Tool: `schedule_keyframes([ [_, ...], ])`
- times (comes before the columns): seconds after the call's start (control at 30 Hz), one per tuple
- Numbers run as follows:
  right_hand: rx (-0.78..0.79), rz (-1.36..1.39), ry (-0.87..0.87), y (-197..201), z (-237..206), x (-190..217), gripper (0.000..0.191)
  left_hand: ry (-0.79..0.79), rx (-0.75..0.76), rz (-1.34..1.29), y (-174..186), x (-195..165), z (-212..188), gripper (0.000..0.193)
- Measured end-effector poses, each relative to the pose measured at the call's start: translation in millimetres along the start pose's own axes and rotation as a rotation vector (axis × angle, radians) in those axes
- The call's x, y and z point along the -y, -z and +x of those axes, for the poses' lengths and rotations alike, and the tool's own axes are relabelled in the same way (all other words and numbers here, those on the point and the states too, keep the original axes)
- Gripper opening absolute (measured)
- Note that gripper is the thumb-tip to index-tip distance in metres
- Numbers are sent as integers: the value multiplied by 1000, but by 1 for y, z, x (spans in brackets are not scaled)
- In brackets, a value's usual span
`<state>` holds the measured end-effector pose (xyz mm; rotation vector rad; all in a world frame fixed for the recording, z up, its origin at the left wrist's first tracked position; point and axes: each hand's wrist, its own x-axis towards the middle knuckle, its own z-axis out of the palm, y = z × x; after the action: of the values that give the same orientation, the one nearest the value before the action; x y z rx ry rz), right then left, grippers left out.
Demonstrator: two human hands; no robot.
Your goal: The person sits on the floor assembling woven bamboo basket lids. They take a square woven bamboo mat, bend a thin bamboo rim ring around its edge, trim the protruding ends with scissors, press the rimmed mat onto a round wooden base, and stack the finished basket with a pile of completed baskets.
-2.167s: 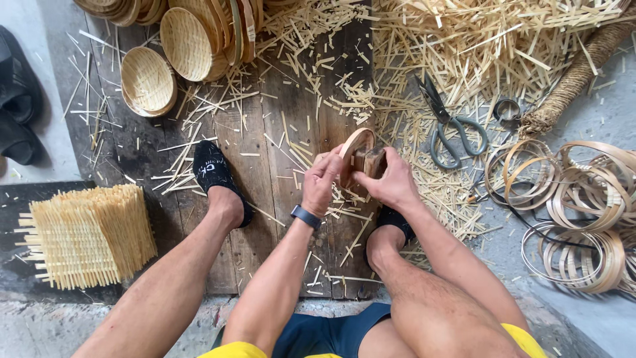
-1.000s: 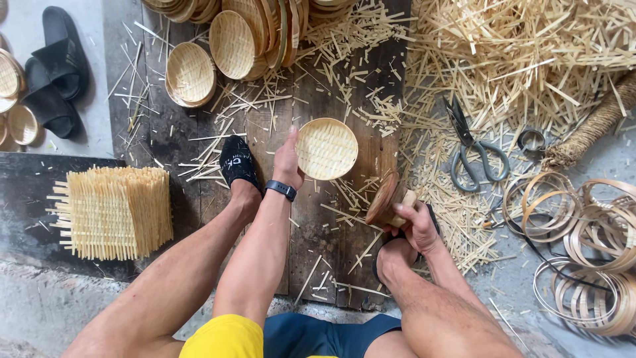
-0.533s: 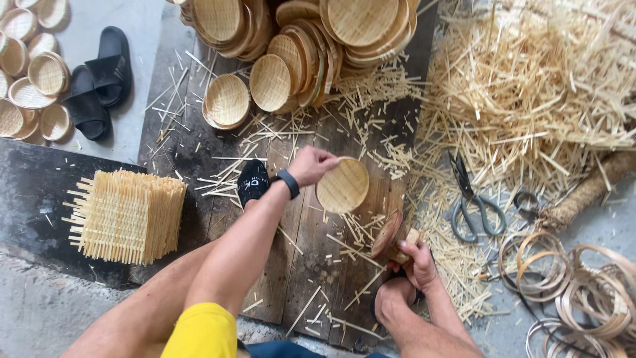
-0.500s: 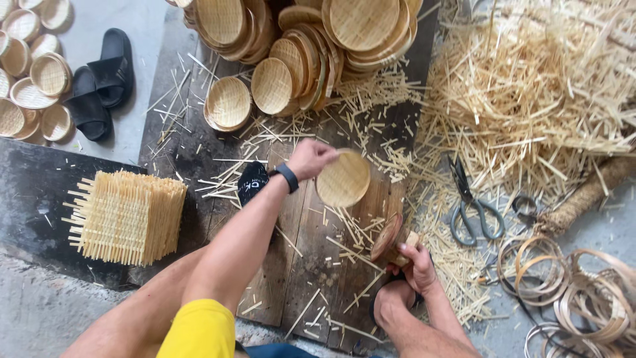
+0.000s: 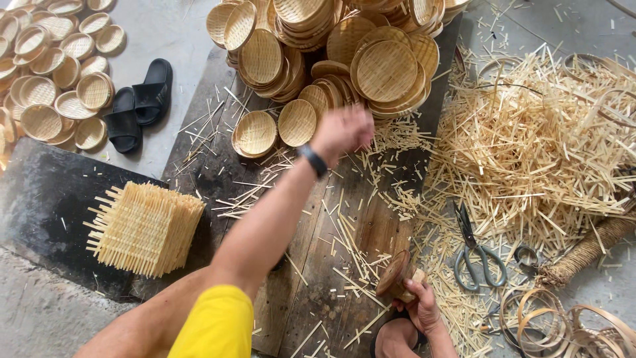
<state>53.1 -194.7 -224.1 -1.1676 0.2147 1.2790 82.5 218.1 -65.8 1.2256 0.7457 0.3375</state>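
Left hand (image 5: 342, 130) blurred over woven trays (image 5: 297, 121), grip unclear | right hand (image 5: 419, 299) clasps wooden mould (image 5: 396, 275)

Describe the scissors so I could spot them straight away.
Start at the big heap of pale bamboo offcuts on the right. At its lower edge, near the coiled rope, lie the scissors, points upward. They are the only dark metal thing among the straw-coloured pieces.

No packages, labels, signs or screens visible.
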Motion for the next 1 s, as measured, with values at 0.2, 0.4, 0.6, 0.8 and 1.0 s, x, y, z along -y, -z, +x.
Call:
schedule_keyframes([
  [0.2, 127, -51, 59, -20, -7, 8, 46, 681, 248, 448, -38, 154, -142, 57],
  [0.4, 130, -81, 217, -46, 15, 35, 60, 410, -134, -117, -49, 179, -174, 46],
  [0.6, -225, -686, 317, -61, 53, 31, 45, 100, 63, 548, 27, 142, -148, 64],
  [0.8, -151, -196, 134, -66, 47, 13, 37, 18, -586, 1646, 246, 65, -159, 141],
  [1.0, -195, -219, 24, -54, 37, -7, 45, 458, -1529, 395, 420, 64, -269, 158],
])
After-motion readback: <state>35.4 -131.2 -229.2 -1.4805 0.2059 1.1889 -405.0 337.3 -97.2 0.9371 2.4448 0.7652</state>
